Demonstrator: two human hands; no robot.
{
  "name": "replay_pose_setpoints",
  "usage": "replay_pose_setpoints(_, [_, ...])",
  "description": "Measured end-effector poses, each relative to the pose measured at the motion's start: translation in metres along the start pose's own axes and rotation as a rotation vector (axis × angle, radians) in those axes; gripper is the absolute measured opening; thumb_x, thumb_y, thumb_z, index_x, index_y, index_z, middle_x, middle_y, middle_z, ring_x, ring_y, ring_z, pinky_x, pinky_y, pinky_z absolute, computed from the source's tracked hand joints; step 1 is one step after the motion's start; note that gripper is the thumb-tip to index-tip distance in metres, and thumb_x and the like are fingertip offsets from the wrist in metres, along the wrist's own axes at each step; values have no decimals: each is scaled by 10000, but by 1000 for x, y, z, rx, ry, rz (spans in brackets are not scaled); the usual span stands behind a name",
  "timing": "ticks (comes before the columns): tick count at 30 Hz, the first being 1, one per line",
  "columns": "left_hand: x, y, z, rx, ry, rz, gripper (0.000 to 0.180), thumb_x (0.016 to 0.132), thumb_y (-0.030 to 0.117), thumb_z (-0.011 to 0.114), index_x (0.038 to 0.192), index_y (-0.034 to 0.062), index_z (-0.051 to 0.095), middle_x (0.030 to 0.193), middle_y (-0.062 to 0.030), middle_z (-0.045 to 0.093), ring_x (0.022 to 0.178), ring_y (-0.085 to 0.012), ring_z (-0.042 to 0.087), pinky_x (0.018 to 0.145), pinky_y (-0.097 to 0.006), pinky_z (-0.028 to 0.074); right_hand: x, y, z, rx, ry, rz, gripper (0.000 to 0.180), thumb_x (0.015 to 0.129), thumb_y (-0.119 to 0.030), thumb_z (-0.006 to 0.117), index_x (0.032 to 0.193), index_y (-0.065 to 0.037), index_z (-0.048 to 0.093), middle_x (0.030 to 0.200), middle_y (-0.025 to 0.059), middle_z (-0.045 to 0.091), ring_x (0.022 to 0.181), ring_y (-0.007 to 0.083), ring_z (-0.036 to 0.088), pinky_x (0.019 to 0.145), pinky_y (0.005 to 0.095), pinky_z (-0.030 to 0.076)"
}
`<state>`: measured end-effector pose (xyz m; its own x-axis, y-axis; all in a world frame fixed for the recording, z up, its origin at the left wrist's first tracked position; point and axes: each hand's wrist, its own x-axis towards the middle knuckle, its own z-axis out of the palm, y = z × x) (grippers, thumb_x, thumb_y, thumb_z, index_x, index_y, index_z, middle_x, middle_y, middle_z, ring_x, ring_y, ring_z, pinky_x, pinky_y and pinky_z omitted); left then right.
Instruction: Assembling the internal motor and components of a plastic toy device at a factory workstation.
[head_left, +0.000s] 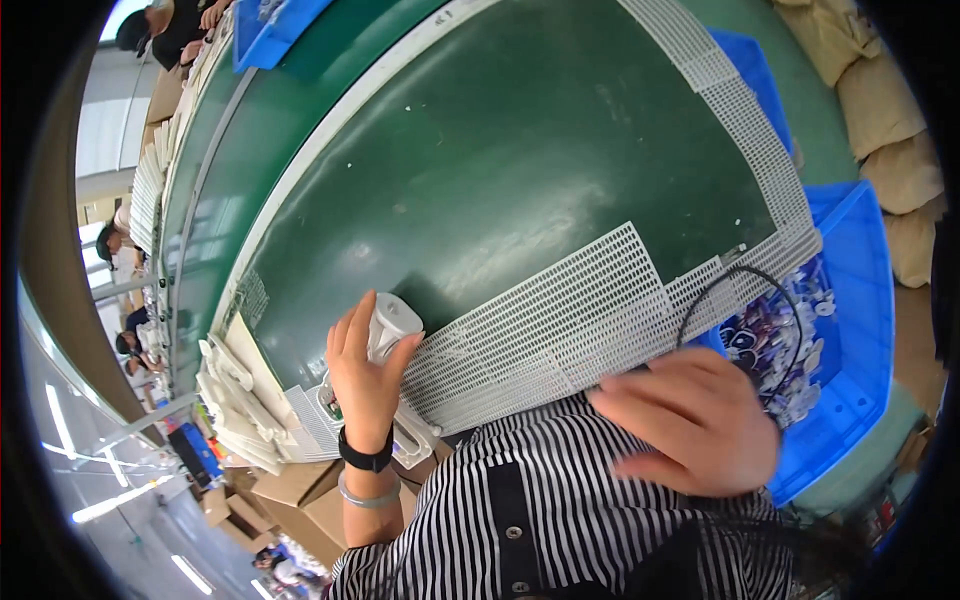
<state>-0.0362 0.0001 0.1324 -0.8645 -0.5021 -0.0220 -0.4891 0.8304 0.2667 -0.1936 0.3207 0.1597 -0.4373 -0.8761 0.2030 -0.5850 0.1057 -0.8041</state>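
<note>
Head view. The left hand (362,375) rests at the near edge of the green conveyor belt (520,150), its fingers curled around a white moulded plastic part (392,322); the thumb lies along the part's right side, and the part stands on the belt edge just left of the perforated mats. A black wristband (365,460) and a thin silver bangle (367,497) sit on that wrist.

The right hand (695,420) is lower right, above the striped shirt (540,510), fingers extended leftward and loosely together. A thin black cable (745,290) loops up from behind the hand over the blue bin; whether the fingers pinch it cannot be told, as the hand is blurred.

White perforated plastic mats (570,320) lie on the belt in front of the person, one flat sheet overlapping a long strip that runs up the belt's right side. The blue bin (860,330) stands just right of the mats and holds small white and dark parts (775,350).

Stacked white plastic trays (235,400) lie left of the left hand, with cardboard boxes (300,495) below. Tan sacks (890,120) line the upper right. Other people (165,25) work along the belt at far left.
</note>
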Motion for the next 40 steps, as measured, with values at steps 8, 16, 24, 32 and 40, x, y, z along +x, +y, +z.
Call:
replay_pose_setpoints(8, [-1,10,-1,57,-102,-92,812,704,97,892,1436,45,545,1329,-177,594,1181,-326,586,982,-403,493,-98,102,-51,748,245,-129,503,851,-418,786,1083,22,711,866,134,744,743,211,721,676,312,566])
replay_pose_setpoints(16, [7,17,-6,-47,-198,-218,802,710,17,863,1447,49,546,1329,-138,588,1178,-269,590,1009,-389,484,-51,135,-30,649,78,201,523,850,-210,806,1215,117,626,1041,218,716,802,256,733,714,335,596])
replay_pose_setpoints(24, [12,4,-14,11,-299,-76,820,699,139,882,1439,40,545,1333,-150,590,1192,-311,569,1031,-408,458,-59,130,-18,743,246,350,583,932,-304,731,1263,149,573,1094,258,680,803,257,747,708,293,609])
replay_pose_setpoints(32, [-4,-5,4,20,-128,22,822,703,169,881,1435,27,532,1301,-155,596,1174,-336,547,1010,-441,434,-39,104,-22,733,312,656,475,880,-74,677,1296,129,569,1159,240,635,890,249,712,655,263,604])
replay_pose_setpoints(40, [-13,-48,-10,84,-267,80,1095,690,319,908,1577,84,311,1596,-159,344,1399,-392,418,1143,-473,383,33,43,-5,-235,-143,245,497,888,-164,734,1355,-63,598,1188,168,663,1004,274,683,890,416,558])
